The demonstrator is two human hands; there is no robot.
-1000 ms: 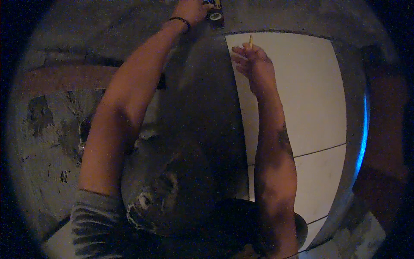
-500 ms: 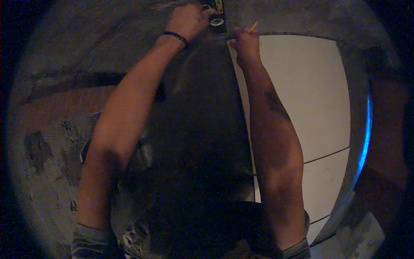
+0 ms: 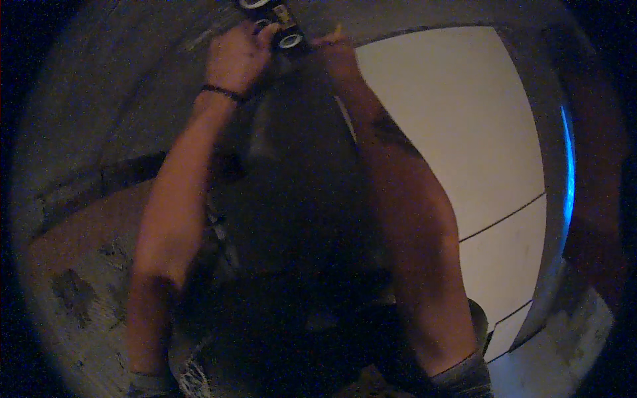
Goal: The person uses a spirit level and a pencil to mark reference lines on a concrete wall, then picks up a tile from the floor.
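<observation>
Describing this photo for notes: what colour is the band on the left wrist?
Black, a thin band round the left wrist, seen in the head view.

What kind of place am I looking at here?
Probably a room being tiled, dimly lit. Large white tiles lie with thin joints beside bare grey floor, patchy with mortar. The left hand holds a dark level-like tool at the tile's edge; the right hand holds something thin.

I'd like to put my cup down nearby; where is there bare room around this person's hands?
The white tile right of the right hand is bare up to its joint line. It is crowded at the top, where the left hand meets the dark tool.
</observation>
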